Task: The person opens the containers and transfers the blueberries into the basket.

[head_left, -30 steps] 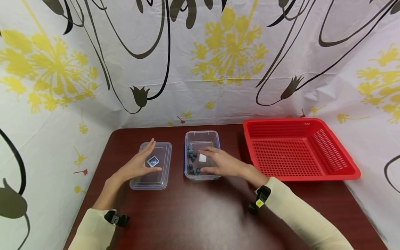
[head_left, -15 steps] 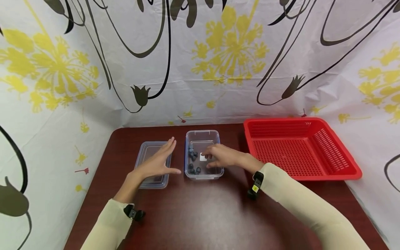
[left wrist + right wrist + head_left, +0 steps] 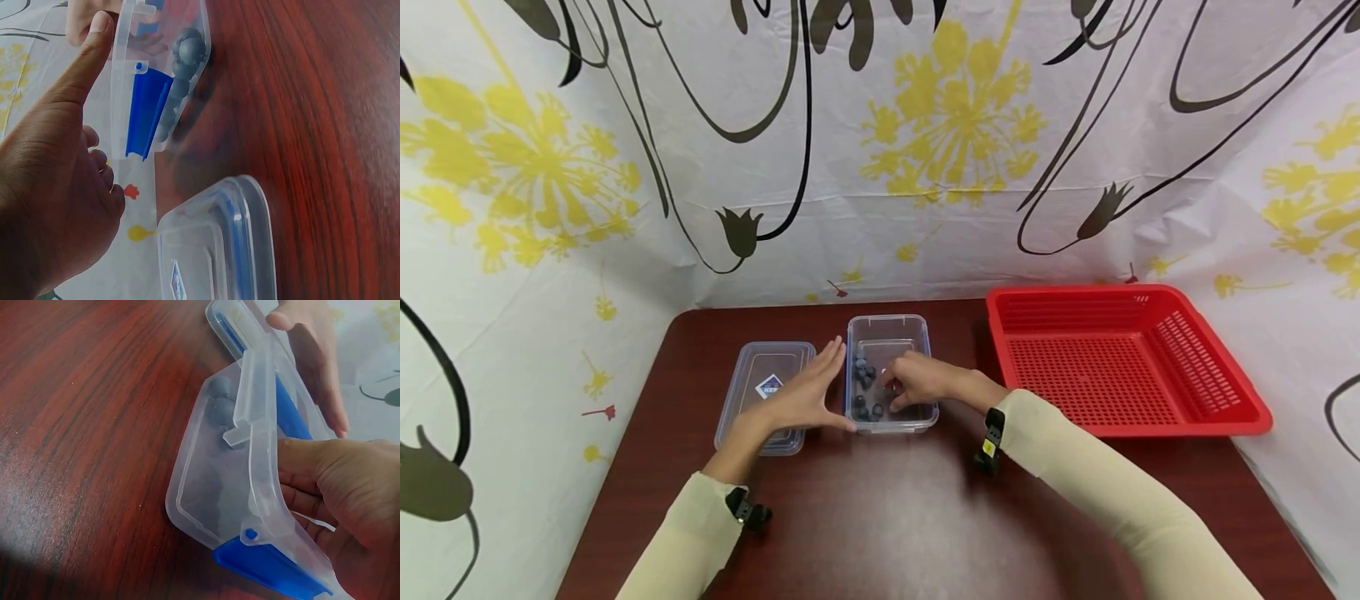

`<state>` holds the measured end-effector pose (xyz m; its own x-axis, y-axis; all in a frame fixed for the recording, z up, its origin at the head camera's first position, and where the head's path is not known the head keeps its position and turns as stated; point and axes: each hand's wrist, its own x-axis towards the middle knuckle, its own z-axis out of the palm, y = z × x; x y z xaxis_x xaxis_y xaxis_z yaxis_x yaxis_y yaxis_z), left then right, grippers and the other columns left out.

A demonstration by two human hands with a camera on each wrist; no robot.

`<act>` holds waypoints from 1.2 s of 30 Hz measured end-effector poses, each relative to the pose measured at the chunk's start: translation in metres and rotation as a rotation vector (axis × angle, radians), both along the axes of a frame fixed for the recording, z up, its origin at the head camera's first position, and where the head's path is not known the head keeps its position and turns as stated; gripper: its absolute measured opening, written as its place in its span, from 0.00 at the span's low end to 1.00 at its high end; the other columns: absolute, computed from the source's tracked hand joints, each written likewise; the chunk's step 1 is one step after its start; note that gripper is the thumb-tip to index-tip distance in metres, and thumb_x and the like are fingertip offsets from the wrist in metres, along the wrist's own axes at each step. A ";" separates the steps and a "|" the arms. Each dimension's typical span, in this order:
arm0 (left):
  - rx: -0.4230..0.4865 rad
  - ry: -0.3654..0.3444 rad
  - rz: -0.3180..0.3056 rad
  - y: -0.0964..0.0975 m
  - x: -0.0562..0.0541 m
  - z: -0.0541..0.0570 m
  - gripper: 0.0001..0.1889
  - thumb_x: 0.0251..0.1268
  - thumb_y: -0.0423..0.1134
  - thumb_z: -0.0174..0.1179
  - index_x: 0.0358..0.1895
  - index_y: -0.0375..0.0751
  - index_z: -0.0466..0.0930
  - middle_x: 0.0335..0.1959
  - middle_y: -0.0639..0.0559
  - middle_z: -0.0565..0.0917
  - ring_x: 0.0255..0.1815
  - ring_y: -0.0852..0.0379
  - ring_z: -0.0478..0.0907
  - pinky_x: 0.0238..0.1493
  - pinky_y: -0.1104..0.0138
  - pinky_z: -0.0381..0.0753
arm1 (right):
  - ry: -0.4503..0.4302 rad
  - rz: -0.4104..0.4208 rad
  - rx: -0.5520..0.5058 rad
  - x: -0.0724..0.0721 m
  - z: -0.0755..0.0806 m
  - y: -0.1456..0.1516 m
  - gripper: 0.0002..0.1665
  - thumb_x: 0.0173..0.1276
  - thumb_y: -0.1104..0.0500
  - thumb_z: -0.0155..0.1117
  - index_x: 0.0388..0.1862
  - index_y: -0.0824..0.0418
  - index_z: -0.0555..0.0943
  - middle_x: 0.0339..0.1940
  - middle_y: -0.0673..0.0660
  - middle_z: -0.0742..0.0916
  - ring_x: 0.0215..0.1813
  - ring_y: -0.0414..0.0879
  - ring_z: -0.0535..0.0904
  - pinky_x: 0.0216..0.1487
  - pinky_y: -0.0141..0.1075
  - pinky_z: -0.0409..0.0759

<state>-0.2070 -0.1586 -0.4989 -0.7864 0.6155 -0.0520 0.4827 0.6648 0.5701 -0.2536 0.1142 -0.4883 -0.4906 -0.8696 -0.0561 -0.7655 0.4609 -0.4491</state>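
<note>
The bench [image 3: 880, 508] carries everything. At its right is the red basket [image 3: 1086, 379]; far side centre stands the clear box [image 3: 891, 427], upright and uncovered, with the lid [image 3: 775, 362] lying flat just left of it. The left hand [image 3: 801, 400] hangs partly over the lid, fingers straight and thumb spread wide, at the box's left wall; I cannot tell whether it touches. The right hand [image 3: 917, 379] reaches into the box, fingers bent; whether they pinch anything is hidden. The hands are apart. A blue clip [image 3: 147, 109] hangs outward at one end of the box. The balls [image 3: 870, 372] lie on the box floor, mostly along its left side.

The box looks light, so a wrist pressing its right wall could tip or slide it, and the balls would roll. A loose pinch could drop a smooth one. The left forearm, dipping, could shove the lid.
</note>
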 end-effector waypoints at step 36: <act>-0.002 -0.091 -0.033 0.008 -0.006 -0.006 0.72 0.55 0.63 0.79 0.87 0.37 0.32 0.89 0.44 0.31 0.89 0.46 0.30 0.84 0.43 0.44 | -0.030 -0.022 -0.033 -0.003 -0.001 -0.007 0.13 0.64 0.61 0.81 0.47 0.61 0.93 0.41 0.51 0.93 0.39 0.36 0.86 0.43 0.29 0.84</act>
<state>-0.2135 -0.1507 -0.5051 -0.7575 0.6411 -0.1232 0.4510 0.6503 0.6113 -0.2561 0.1070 -0.4896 -0.5081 -0.8603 -0.0427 -0.7413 0.4620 -0.4870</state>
